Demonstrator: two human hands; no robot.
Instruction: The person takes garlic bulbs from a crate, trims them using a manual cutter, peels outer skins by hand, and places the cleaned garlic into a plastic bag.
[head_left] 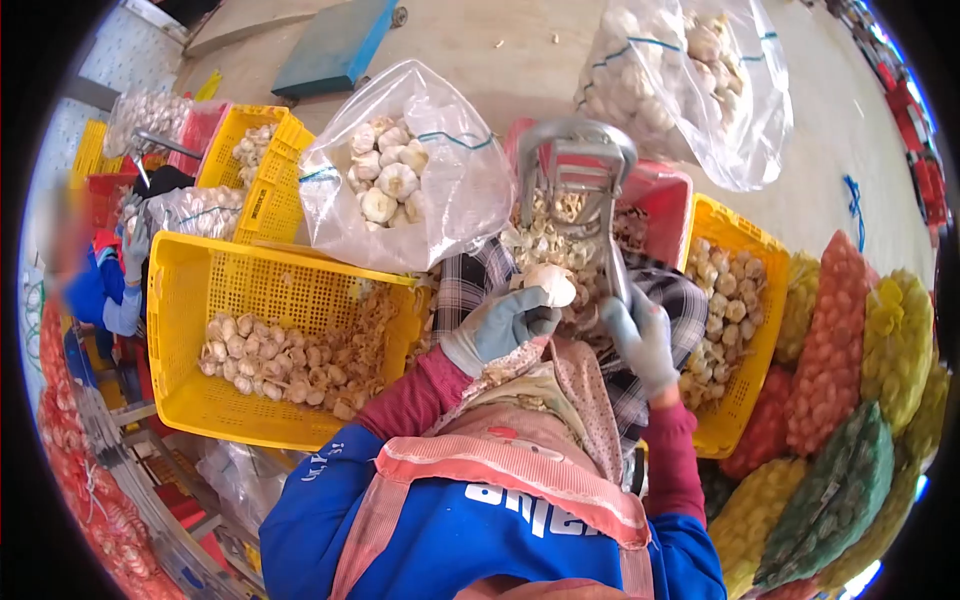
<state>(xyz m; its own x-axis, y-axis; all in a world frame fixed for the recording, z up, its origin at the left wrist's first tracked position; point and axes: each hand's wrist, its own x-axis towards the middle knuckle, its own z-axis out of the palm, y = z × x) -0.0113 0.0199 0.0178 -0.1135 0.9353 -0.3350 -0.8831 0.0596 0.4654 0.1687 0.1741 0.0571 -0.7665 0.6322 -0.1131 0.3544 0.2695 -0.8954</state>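
Observation:
My left hand (500, 325), in a grey glove, is closed around a whitish garlic bulb (550, 284) in front of my lap. To its right, my right hand (642, 338), also gloved, is closed on the lower end of a metal lever (614, 262). This lever belongs to a grey metal tool with a looped frame (577, 135). The tool stands over a pink-red crate (668, 200) with papery skins and stem bits (545, 240) in it. The right fingers partly hide the lever's end.
At left, a yellow crate (200, 408) holds garlic bulbs and dry scraps. Another yellow crate (752, 235) with bulbs stands at right. An open plastic bag (470, 190) of bulbs sits ahead, another bag (640, 100) farther off. Filled net sacks (828, 350) crowd the right. A co-worker's blue sleeve (122, 312) shows left.

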